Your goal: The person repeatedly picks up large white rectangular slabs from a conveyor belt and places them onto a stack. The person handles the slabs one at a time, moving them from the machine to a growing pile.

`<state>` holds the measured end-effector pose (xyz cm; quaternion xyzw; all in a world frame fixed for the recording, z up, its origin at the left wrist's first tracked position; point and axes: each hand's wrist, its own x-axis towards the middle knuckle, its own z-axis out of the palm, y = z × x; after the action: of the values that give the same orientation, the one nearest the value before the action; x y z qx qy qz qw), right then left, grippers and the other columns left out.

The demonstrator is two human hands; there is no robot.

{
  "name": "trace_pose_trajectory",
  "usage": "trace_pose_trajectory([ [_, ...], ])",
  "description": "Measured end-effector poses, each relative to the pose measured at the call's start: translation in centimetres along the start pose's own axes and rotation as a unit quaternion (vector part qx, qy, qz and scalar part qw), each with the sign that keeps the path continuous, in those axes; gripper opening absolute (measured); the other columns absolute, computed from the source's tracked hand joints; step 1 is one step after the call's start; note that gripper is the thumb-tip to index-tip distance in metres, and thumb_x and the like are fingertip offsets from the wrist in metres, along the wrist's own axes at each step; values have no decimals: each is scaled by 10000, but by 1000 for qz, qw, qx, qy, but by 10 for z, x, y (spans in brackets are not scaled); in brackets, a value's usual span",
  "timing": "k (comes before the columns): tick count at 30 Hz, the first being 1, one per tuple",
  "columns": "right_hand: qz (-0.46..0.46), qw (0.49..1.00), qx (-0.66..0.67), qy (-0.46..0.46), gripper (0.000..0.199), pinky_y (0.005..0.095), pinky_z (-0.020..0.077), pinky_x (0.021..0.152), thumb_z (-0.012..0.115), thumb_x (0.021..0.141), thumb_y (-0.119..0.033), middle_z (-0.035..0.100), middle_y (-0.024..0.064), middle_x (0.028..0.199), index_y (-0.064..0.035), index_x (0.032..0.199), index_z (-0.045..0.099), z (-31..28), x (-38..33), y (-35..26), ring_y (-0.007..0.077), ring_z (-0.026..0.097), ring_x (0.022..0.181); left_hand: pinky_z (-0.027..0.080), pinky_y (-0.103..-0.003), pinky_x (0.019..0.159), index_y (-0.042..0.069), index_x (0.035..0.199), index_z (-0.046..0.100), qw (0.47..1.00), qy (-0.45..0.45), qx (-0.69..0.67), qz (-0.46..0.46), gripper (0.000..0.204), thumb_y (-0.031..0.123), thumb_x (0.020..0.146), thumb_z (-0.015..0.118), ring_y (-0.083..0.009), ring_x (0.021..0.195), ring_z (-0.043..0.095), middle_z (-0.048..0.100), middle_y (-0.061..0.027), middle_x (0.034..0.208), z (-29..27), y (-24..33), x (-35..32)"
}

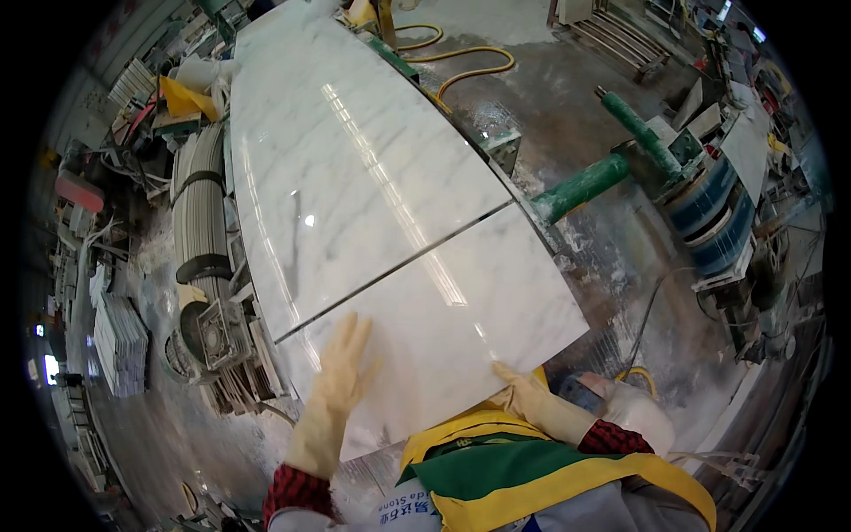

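Both my hands wear cream rubber gloves. In front of me lies a polished white marble slab [523, 284] with faint grey veins. My left hand [344, 359] rests on its left part, fingers stretched out and apart, holding nothing. At the slab's near edge is my right hand [523, 390], with the thumb on top and the other fingers hidden at or below the edge. Beyond a narrow dark gap lies a longer grey-veined marble slab [355, 168], which reflects the overhead lights.
A green cylinder arm [581, 188] juts out at the right, near a blue drum-shaped machine part [709, 213]. Bundled grey strips [199, 204] stand along the left side. A yellow hose [474, 75] curls on the wet floor; stacked panels [121, 341] lean at the far left.
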<state>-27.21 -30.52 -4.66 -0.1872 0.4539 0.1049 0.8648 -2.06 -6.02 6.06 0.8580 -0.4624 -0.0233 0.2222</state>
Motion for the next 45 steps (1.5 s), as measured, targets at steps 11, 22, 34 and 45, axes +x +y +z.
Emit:
trace_pose_trajectory([
  [11,-41,997,53,36,428,332,612,778,748,941,-211,689,182,1130,17,1263,583,-2,19,12,306,711,1002,513,-456,848,0,1252,568,984,-124,91,-89,384,152,917,678,-420,924,624,650,-225,1050,22,-9,101],
  [22,-80,989,123,-16,176,270,546,736,646,963,-20,725,44,994,5,1125,712,-61,94,63,163,688,873,512,-458,780,-1,1193,638,982,-103,120,-100,437,243,853,763,-376,860,623,648,-206,952,44,-10,101],
  [34,-237,918,-240,-208,452,318,500,633,725,911,-256,729,44,873,-108,1334,674,-108,103,101,173,632,706,510,-400,880,-36,1262,594,968,-200,8,-149,487,298,931,720,-320,970,630,635,-219,1065,53,-64,95],
  [45,-229,896,194,-326,418,381,466,1079,558,1010,-111,582,147,1388,13,1407,517,-104,76,62,273,576,1247,423,-290,716,-46,1139,644,913,-189,-234,-274,491,422,991,654,-113,820,511,623,-60,940,26,-20,119],
])
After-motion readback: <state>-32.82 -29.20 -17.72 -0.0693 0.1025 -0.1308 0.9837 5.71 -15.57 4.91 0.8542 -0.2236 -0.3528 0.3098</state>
